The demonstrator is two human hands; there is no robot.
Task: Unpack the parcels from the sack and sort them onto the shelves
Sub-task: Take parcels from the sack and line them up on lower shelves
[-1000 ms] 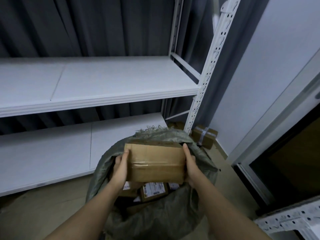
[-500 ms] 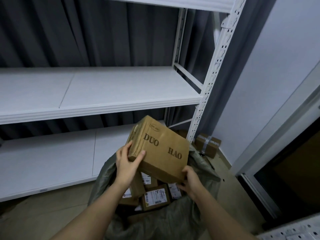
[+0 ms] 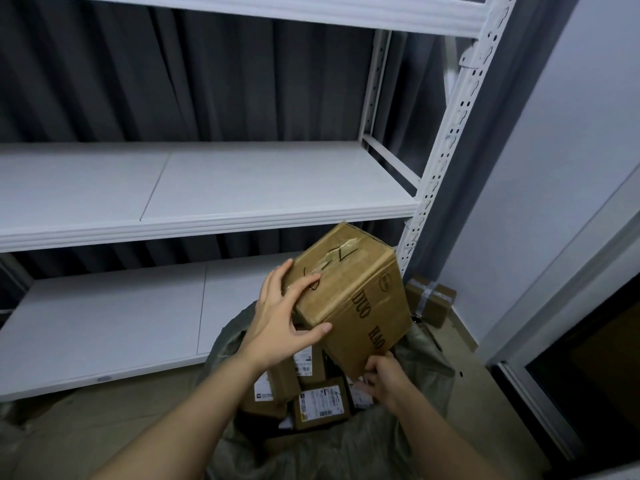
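I hold a brown cardboard box (image 3: pixel 349 292), printed "DUO HAO" and taped on top, tilted above the open grey-green sack (image 3: pixel 426 362). My left hand (image 3: pixel 280 320) grips its near left corner, thumb on the front face and fingers over the top. My right hand (image 3: pixel 384 379) grips its lowest corner from underneath. Several smaller labelled parcels (image 3: pixel 318 403) lie inside the sack below the box. The white shelving unit stands behind, with a middle shelf (image 3: pixel 242 188) and a low shelf (image 3: pixel 104 320), both bare.
A perforated white upright (image 3: pixel 446 150) marks the shelving's right end. A small taped parcel (image 3: pixel 429 299) sits on the floor behind it by the wall. Dark curtains hang behind the shelves. A dark-framed doorway (image 3: pixel 588 358) is at the right.
The box has come up out of the sack and been turned so its taped top faces me. My left hand shifted onto its near corner; my right hand moved under its lowest corner.
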